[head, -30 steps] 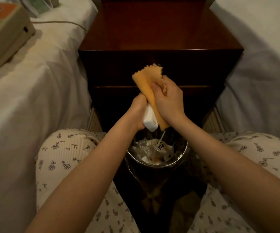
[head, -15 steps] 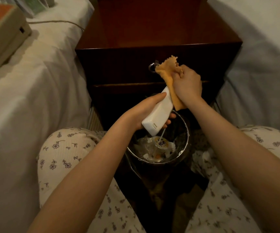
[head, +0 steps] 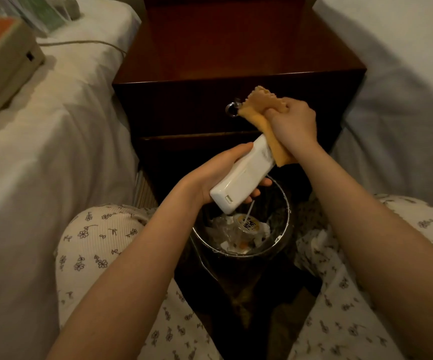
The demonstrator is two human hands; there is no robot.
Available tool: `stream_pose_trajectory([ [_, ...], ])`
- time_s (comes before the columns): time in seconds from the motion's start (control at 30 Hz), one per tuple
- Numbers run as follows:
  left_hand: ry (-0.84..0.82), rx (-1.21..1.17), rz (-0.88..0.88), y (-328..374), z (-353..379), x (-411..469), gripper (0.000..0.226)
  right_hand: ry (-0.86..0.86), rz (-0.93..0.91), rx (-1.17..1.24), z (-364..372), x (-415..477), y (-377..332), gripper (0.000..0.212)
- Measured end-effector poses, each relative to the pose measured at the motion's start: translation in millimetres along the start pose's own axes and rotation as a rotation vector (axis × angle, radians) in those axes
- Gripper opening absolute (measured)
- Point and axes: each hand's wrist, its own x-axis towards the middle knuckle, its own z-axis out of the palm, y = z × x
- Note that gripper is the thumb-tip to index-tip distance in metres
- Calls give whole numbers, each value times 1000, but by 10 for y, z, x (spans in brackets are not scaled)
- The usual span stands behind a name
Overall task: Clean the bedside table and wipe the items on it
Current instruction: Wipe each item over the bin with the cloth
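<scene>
Fingers of the left hand (head: pixel 218 175) wrap a white remote (head: pixel 244 178) above the bin (head: pixel 285 229), while the right hand (head: pixel 292 123) pinches an orange cloth (head: pixel 259 107) against its top end.

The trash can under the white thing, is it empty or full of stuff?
Not empty. The trash can holds crumpled wrappers and a printed lid, roughly half full.

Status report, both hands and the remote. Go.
Left hand grips white remote, held over bin. Right hand clamps orange cloth on its far end. Nothing in the way.
</scene>
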Motion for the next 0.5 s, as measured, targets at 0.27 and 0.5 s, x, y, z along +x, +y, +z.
stream_pose_trajectory([
  [0.27, -71, -177, 129, 102, -116, -133, 42, -127, 399, 631, -54, 19, -89, 19],
  [0.5, 77, -253, 169, 120, -55, -116, 40, 177, 329, 575, 261, -246, -28, 40],
])
